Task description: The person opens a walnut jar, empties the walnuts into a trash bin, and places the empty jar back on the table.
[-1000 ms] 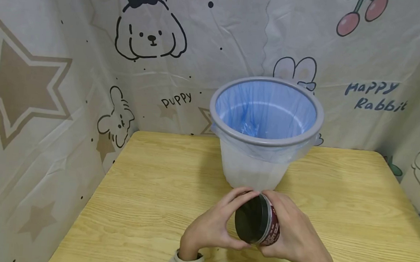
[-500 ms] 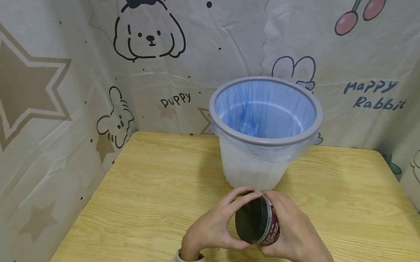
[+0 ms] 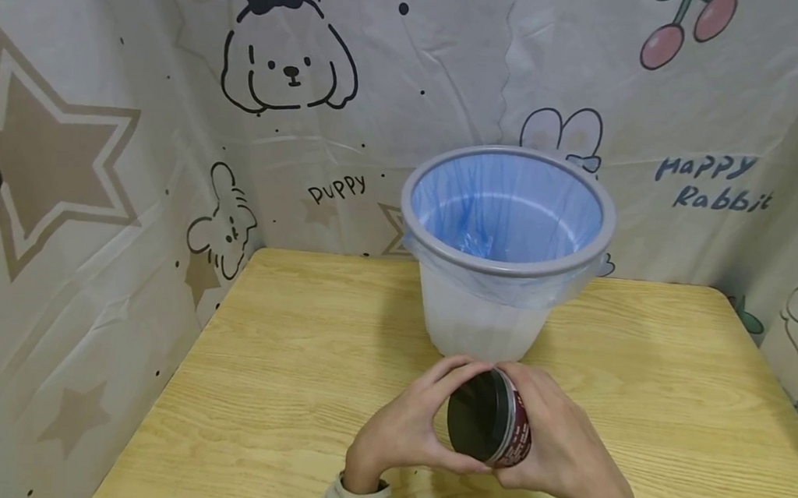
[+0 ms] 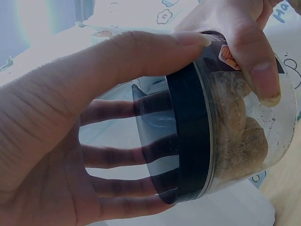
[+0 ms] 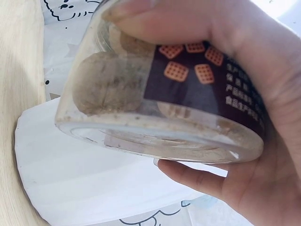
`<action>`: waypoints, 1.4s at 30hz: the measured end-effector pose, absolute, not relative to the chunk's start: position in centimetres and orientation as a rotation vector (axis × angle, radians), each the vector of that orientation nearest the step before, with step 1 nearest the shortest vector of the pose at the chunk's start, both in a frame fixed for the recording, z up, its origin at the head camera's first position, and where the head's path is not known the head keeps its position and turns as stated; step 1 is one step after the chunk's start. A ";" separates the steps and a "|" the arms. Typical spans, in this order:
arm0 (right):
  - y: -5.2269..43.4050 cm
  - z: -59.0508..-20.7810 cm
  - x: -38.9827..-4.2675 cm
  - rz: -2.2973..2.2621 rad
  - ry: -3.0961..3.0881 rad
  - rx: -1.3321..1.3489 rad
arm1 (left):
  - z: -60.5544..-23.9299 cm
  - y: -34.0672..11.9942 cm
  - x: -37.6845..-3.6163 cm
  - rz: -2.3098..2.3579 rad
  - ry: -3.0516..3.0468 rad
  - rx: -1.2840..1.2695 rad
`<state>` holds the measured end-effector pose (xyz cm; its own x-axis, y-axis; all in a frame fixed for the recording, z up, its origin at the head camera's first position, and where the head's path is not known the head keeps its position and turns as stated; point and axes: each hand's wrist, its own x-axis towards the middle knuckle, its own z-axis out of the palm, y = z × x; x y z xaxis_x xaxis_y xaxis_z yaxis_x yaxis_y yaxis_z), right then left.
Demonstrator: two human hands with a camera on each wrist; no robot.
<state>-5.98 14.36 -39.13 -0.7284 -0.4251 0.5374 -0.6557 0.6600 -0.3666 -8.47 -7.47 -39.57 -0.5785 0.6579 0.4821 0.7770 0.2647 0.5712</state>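
A clear jar (image 3: pixel 521 437) with a dark lid (image 3: pixel 476 415) sits in the lower middle of the head frame, between the two hands and within the grasp of both. It is tipped on its side: the line from lid to base runs roughly across the frame, lid end toward the left, base end toward the right, with the lid's top slanted a little toward the camera.

That axis decides which hand has which end. The left hand (image 3: pixel 407 431) is nearer the lid and grips it, thumb (image 4: pixel 141 51) on the rim and fingers on its opposite side, showing through the see-through top in the left wrist view. The right hand (image 3: pixel 558 441) grips the body, its thumb (image 4: pixel 256 63) across the purple label (image 5: pixel 188 89). The lid is on, and brown pieces (image 5: pixel 110 84) show through the clear wall.

Above the jar in the head frame, right of centre, a bin (image 3: pixel 506 268) with a blue liner (image 3: pixel 514 211) stands upright on the bench (image 3: pixel 285 349). The fingertips appear just below its foot; whether they touch it I cannot tell.
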 end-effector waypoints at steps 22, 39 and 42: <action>14.4 -39.5 -6.1 0.755 -2.487 0.825 | -39.5 -7.2 -8.1 -1.326 -2.565 -1.196; 14.3 -39.7 -6.0 0.768 -2.533 0.806 | -39.7 -7.0 -8.1 -1.406 -2.577 -1.116; 14.3 -39.7 -6.0 0.774 -2.539 0.803 | -39.7 -7.0 -8.1 -1.399 -2.569 -1.118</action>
<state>-6.03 14.30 -39.72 -0.7707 -0.4119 0.4862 -0.6131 0.6872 -0.3896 -8.07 -6.98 -39.67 -0.7450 0.5812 0.3272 0.5903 0.3461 0.7293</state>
